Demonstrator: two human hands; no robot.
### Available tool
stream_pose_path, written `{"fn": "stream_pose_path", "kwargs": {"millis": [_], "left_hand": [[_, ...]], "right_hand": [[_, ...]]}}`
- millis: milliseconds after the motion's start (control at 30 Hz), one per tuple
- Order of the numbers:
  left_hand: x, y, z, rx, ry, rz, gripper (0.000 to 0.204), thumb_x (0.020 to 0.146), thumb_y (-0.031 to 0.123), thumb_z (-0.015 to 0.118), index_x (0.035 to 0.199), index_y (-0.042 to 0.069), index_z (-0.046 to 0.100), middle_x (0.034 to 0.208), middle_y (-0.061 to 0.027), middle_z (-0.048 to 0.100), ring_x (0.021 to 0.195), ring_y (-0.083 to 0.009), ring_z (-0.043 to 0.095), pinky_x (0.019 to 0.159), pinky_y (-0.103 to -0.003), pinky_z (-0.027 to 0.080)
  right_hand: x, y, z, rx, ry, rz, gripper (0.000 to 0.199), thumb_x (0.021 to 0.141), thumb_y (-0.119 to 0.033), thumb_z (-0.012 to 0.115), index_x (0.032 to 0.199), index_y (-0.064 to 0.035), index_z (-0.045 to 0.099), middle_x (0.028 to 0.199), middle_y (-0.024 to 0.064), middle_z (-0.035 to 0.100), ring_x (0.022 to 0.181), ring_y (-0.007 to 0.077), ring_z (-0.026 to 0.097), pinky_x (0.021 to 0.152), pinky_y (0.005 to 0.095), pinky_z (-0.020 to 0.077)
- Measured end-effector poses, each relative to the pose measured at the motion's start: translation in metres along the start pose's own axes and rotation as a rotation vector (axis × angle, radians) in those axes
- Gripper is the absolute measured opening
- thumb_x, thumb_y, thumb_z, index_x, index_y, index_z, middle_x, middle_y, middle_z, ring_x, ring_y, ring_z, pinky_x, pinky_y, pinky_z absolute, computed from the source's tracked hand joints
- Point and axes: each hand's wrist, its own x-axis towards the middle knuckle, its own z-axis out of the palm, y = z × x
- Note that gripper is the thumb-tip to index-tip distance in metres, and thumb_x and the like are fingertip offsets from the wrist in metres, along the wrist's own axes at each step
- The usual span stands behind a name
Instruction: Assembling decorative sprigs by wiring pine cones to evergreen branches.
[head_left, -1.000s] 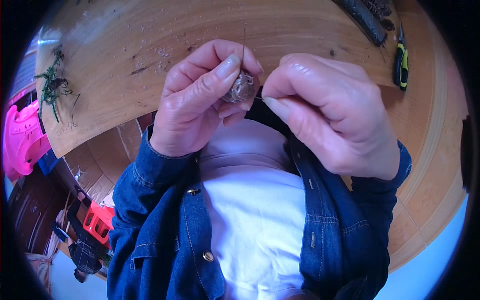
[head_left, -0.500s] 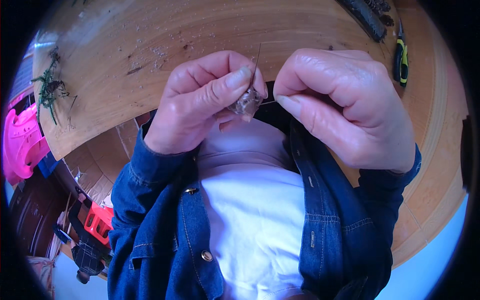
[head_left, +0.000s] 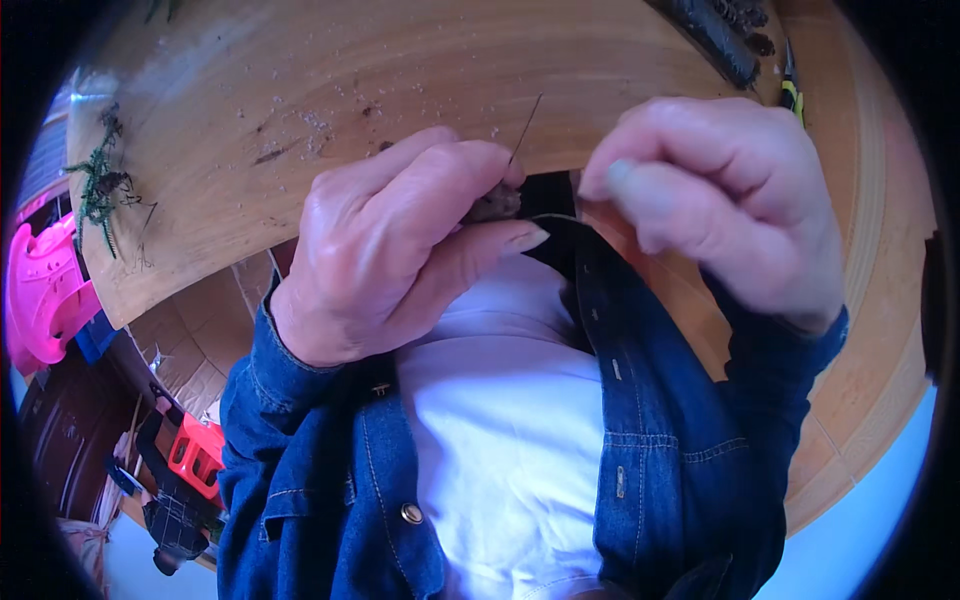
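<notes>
My left hand (head_left: 385,235) is closed around a small brown cone-like piece (head_left: 496,204), its thumb below and its fingers curled over the top. Most of that piece is hidden in the grip. A thin dark wire (head_left: 528,128) sticks up from it, tilted to the right. Another fine pale strand (head_left: 560,217) curves from the piece toward my right hand (head_left: 735,205). The right hand is off to the right, thumb and fingers pinched together and slightly blurred. I cannot make out whether the strand's end is between those fingers.
Crumbs lie scattered over the wooden table (head_left: 400,70). A green sprig (head_left: 100,185) lies at its left edge. At the far right are a dark long object (head_left: 712,40), brown cones (head_left: 745,15) and yellow-black pliers (head_left: 791,90). Pink plastic (head_left: 45,290) and a red stool (head_left: 196,455) stand left.
My left hand has rolled over, so its back faces up and covers more of the brown piece. The right hand has moved away to the right. The upright wire leans further right.
</notes>
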Motion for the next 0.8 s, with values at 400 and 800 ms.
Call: {"fn": "stream_pose_path", "kwargs": {"millis": [400,800], "left_hand": [[0.0,0.0,-0.001,-0.157,0.166,-0.101,0.025,0.084,0.018,0.066,0.096,-0.003,0.059,0.076,-0.0132,0.061,0.066,-0.0267,0.062,0.06,-0.031,0.049],[-0.009,0.002,0.005,-0.201,0.195,-0.101,0.019,0.09,0.013,0.057,0.097,-0.004,0.058,0.077,-0.0127,0.059,0.064,-0.0242,0.06,0.059,-0.029,0.048]], "right_hand": [[0.026,0.035,0.069,0.933,0.4,-0.251,0.031,0.085,-0.008,0.064,0.111,0.0042,0.053,0.095,0.0059,0.057,0.081,0.0077,0.05,0.076,0.0216,0.0427],[0.035,0.024,0.084,0.692,0.697,-0.31,0.008,0.089,-0.007,0.061,0.09,-0.0008,0.057,0.072,0.0011,0.059,0.064,0.0054,0.055,0.057,0.0181,0.0432]]}}
